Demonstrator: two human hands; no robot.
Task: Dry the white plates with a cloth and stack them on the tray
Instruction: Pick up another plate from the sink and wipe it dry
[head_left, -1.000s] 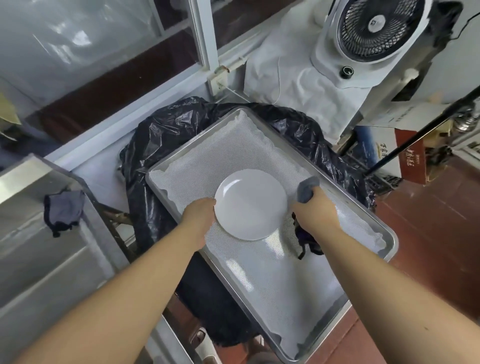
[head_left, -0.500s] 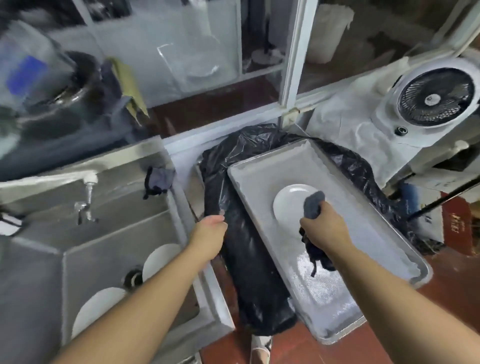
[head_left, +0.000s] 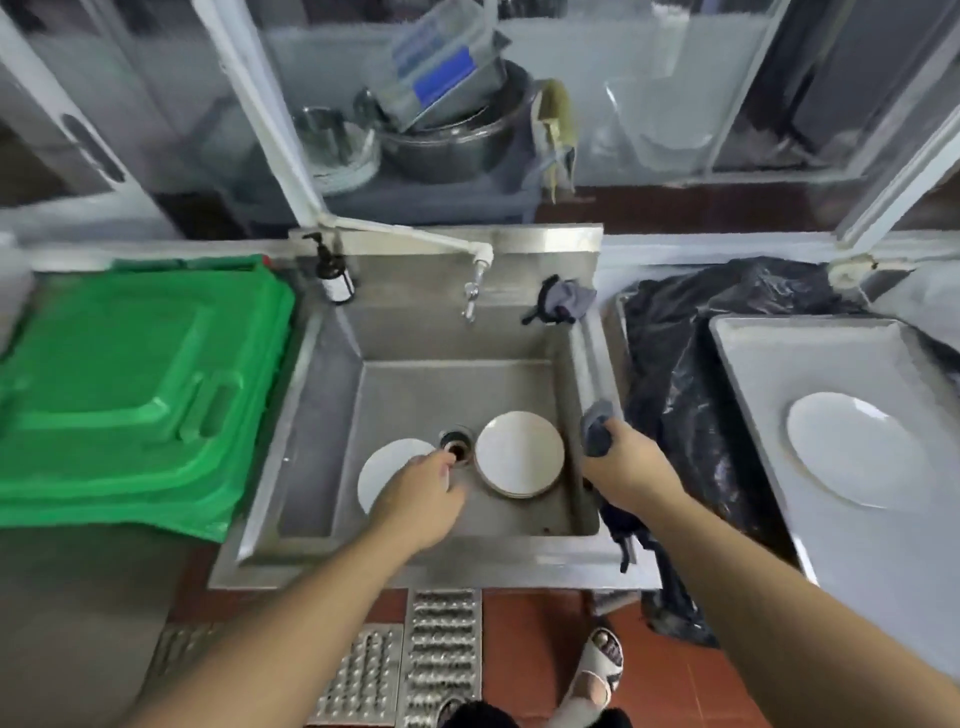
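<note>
so i'm looking down through the head cam at the steel sink (head_left: 587, 364) and everything hangs off that. left hand (head_left: 423, 493) is reaching down into the basin, fingers loosely bent and holding nothing, hovering over the edge of a white plate (head_left: 376, 470) that lies flat on the sink floor just left of the drain (head_left: 457, 444). right of the drain there's a small stack of white plates (head_left: 519, 460), looks like two or three but i can't count the rims for sure. right hand (head_left: 623, 467) is over the sink's right rim, fist closed around a dark grey cloth (head_left: 596, 431), with the rest of the cloth dangling below the wrist. off to the right of the sink, past a black plastic bag (head_left: 675, 395), sits the tray (head_left: 753, 395) with one white plate on it (head_left: 852, 449), lying flat. another grey rag (head_left: 563, 301) is draped on the sink's back right corner, next to the tap (head_left: 475, 283). a dark pump bottle (head_left: 332, 270) stands at the back left corner; it has a white label but the text is too blurry to read. left of the sink is a green plastic lid (head_left: 130, 389). behind the sink, through the glass, a clear container with a blue label (head_left: 441, 73), unreadable too.
</note>
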